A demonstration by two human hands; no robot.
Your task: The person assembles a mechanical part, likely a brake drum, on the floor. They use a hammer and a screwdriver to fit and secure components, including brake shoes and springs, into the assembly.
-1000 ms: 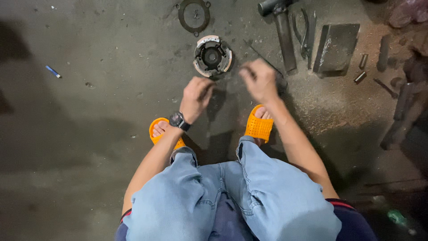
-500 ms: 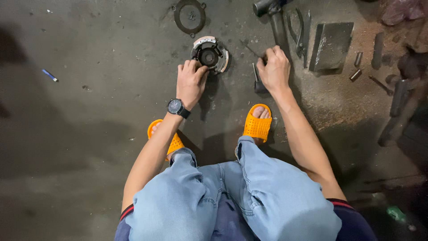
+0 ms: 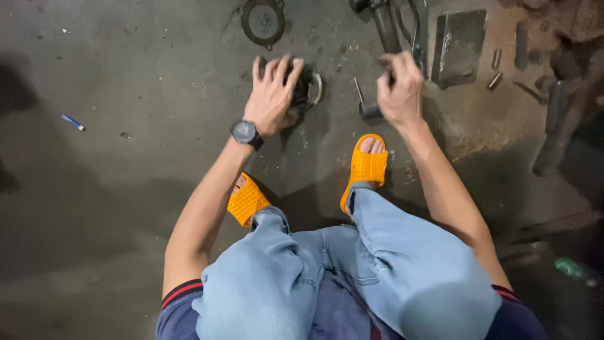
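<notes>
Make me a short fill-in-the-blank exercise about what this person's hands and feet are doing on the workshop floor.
1. The left hand lies spread on top of a round metal part and wears a black ____ at the wrist.
2. The right hand is closed into a ____, raised just above a small metal tool.
3. Both feet wear ____ slippers.
4. A flat metal ring lies on the ____ floor beyond the left hand.

Missing words: watch; fist; orange; concrete
</notes>
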